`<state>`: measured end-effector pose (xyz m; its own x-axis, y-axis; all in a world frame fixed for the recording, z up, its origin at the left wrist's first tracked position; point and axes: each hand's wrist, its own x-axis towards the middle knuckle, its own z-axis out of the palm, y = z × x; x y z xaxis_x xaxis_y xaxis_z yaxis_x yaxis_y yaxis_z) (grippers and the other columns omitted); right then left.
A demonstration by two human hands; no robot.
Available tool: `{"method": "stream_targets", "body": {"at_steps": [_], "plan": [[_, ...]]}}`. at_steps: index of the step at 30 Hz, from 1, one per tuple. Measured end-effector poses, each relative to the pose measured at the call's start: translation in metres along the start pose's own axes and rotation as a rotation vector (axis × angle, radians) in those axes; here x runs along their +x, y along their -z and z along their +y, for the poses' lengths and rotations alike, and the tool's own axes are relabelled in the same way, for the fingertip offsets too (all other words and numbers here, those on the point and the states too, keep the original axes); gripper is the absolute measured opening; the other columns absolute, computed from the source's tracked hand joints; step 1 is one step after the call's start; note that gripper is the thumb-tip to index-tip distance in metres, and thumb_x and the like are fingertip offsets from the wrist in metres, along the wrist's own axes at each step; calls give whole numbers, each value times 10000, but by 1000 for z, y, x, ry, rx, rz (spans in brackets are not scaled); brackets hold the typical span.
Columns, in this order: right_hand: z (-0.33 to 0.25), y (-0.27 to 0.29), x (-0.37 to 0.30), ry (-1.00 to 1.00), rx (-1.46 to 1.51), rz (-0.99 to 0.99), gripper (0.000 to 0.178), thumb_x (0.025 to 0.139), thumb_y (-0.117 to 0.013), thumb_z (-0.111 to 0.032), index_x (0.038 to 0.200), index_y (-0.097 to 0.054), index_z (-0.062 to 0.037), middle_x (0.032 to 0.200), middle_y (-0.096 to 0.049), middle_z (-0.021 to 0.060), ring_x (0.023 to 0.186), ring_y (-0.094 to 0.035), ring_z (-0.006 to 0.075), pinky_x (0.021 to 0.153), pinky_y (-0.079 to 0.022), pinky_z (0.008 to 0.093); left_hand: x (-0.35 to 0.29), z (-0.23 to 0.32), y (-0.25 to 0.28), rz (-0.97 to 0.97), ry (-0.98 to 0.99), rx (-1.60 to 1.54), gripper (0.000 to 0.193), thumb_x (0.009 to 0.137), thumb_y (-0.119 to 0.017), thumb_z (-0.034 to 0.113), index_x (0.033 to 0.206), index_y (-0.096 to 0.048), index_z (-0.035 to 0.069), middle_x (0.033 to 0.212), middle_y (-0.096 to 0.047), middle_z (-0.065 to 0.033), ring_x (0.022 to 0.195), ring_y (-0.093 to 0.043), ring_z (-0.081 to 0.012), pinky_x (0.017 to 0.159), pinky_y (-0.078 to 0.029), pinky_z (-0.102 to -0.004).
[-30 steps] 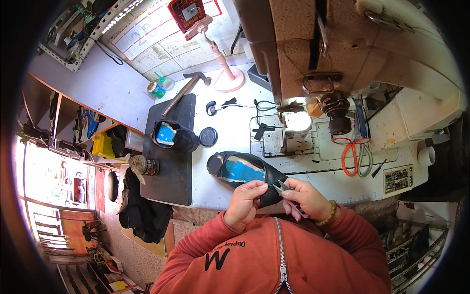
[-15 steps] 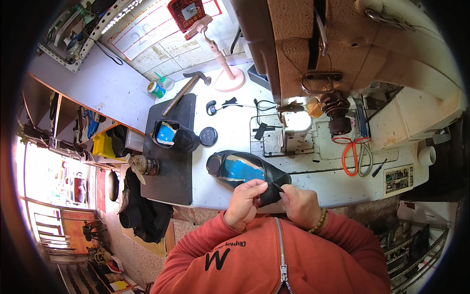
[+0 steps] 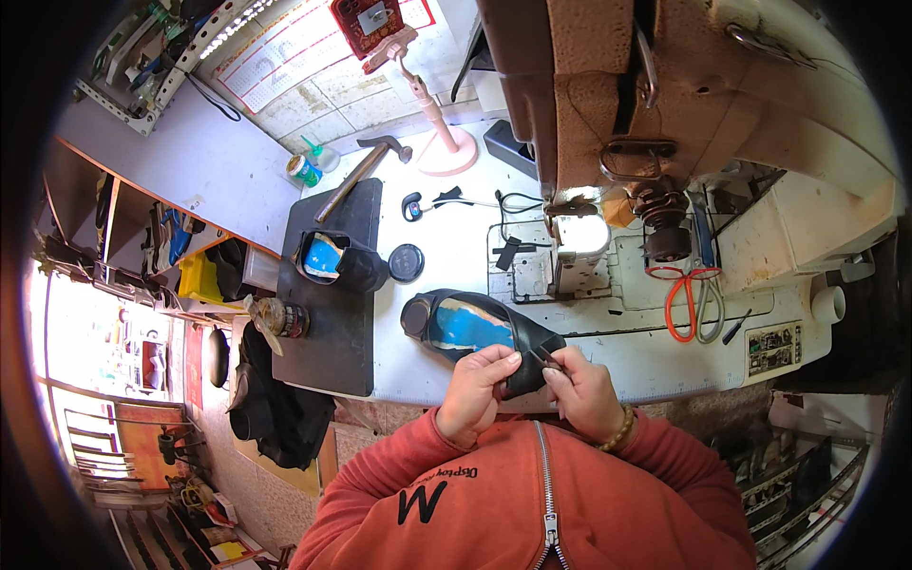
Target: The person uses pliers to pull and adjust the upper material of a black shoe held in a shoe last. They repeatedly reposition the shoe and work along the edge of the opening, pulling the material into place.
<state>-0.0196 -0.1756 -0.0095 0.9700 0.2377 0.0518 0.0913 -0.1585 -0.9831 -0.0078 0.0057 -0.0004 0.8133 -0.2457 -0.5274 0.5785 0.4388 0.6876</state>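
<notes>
A black shoe upper lies bottom up at the table's front edge, with a blue patch showing on its underside. My left hand is closed on the near edge of the shoe, thumb and fingers pinching the black leather. Beside it, my right hand grips a thin dark pointed tool, its tip against the leather; most of it is hidden by the fingers, so its exact kind does not show. A second black shoe with a blue bottom stands on the dark mat at left.
A hammer rests across the black mat; a jar stands at its left edge. Beside the mat is a round black lid. A sewing machine overhangs the right, with orange-handled scissors below it.
My right hand has shifted slightly, its fingers now more spread around the dark tool. The left hand keeps its pinch, and the shoe stays put. The view has tilted a little.
</notes>
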Motion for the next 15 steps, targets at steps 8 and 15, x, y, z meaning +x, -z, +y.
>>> {"method": "stream_targets", "body": {"at_steps": [8,15], "plan": [[-9,-1,7,-425,647,-23,70,929,-450,-88,940,-471,-22,604,-535,46,401,-437,67,380,-363,199,0,-6,3,-10,-36,40,88,895,-562,89,894,-597,8,805,-622,-38,690,-577,-104,663,-478,-233],[-14,15,12,-254,436,-70,76,928,-461,-97,905,-477,-27,608,-545,29,417,-451,53,386,-358,192,-8,-8,1,-14,54,-35,85,898,-552,96,873,-591,25,788,-613,-33,693,-579,-117,665,-480,-248]]}}
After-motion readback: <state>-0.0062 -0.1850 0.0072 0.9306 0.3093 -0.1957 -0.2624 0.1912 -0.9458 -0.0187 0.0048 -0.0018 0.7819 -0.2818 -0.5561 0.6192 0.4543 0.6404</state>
